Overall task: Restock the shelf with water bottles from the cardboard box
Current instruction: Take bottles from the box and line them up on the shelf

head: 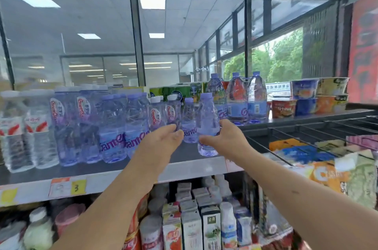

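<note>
— On the top shelf [102, 180], close to its front edge, which bottle is in hand?

— A small water bottle [207, 127] with a purple cap. The right hand [226, 139] has it by the lower half, the grip wrapped around it from the right side. It stands nearly upright, with its base low over the front of the shelf. Whether it touches the board, I cannot tell.

— And the left hand [163, 139]?

— It reaches up from below with a loose, wide grip and holds nothing. Its fingertips [178, 132] are at the left side of a second small bottle [189, 122], which stands on the shelf just behind and to the left of the held one.

— What else is up there?

— To the left there is a row of mid-size bottles [112, 127] with purple lettering. Further left are clear bottles [14, 127] with red-and-white labels. At the right rear stand three large bottles [237, 96], and beside them stacked noodle cups [304, 90].

— Below the shelf?

— A yellow tag [78, 187] marked 3 sits on the shelf's front strip. Drink cartons [192, 227] stand on the lower shelf. A wire basket [306, 129] of snack packets is to the right.
</note>
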### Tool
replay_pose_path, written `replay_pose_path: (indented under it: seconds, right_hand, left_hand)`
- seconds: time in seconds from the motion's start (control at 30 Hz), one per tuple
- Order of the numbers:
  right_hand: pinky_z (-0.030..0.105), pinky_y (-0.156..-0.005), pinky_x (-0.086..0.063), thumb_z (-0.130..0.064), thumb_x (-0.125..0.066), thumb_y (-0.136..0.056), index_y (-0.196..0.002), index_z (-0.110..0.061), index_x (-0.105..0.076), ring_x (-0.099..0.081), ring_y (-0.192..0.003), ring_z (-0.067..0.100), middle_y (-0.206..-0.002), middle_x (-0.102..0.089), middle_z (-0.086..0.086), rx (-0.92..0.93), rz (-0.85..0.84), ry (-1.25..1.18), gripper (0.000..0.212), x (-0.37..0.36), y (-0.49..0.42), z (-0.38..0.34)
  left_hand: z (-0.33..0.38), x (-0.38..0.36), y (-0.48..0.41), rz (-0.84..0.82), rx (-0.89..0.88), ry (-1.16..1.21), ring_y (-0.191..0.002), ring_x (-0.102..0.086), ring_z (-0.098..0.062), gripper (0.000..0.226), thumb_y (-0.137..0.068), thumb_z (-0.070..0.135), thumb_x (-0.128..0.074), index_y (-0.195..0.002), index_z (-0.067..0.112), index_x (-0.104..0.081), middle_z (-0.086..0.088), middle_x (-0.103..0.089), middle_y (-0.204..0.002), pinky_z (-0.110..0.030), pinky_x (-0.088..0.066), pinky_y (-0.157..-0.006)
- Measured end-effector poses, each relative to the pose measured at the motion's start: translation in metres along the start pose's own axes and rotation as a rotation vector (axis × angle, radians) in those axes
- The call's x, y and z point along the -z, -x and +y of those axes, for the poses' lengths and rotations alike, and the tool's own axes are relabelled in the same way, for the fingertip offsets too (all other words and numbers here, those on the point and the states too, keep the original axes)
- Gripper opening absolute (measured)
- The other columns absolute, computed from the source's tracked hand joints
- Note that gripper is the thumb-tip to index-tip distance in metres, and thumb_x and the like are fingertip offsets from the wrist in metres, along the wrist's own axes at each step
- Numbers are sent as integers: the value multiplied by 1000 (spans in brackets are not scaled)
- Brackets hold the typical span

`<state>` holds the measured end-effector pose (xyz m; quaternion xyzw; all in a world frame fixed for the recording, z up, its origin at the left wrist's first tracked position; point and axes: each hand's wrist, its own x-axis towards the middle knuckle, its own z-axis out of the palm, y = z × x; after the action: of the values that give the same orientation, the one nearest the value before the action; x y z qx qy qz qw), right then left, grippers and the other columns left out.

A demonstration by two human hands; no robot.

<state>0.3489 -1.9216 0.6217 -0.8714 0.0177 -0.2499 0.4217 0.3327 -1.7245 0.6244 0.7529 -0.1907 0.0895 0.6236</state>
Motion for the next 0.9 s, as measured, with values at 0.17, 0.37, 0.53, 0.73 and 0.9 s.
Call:
replay_pose_path:
  seconds: [0.17,0.37,0.53,0.73,0.9]
  right_hand:
    - [31,-61,-48,-43,-78,-71,-103,-16,-54,-62,-75,17,-90,-65,3,-51,-28,43,49,-23,-36,26]
    - [38,-66,-50,-53,-79,-65,-100,-12,-55,-61,-79,23,-88,-65,6,-60,-120,137,60,-48,-72,24]
    - [47,-82,-55,-60,-78,-60,-103,-14,-56,-63,-88,24,-95,-66,6,-34,-124,170,67,-59,-87,28]
    - [45,-83,-56,-63,-78,-55,-107,-17,-56,-65,-89,22,-99,-68,4,-22,-122,133,73,-65,-90,30]
    - [41,-86,-56,-53,-82,-66,-116,-20,-55,-65,-93,18,-103,-69,0,-12,-126,137,66,-58,-80,24]
  left_hand:
    - [-23,-7,-42,-93,62,-75,-120,-54,-11,38,-98,33,-55,-135,27,-55,8,-57,-134,-41,-39,-110]
    - [-41,-29,-94,-120,145,-183,-88,-38,-15,15,-69,22,-56,-74,31,-45,4,-44,-83,-31,-30,-83]
    - [-55,-35,-113,-103,138,-266,-110,-57,-26,26,-80,18,-59,-105,19,-66,-2,-65,-110,-45,-41,-104]
    - [-73,-34,-125,-91,115,-230,-101,-65,-28,34,-67,23,-53,-97,13,-65,-7,-71,-104,-55,-48,-96]
    - [-55,-34,-106,-91,116,-195,-98,-63,-24,28,-77,17,-55,-103,17,-66,-4,-69,-99,-42,-47,-93]
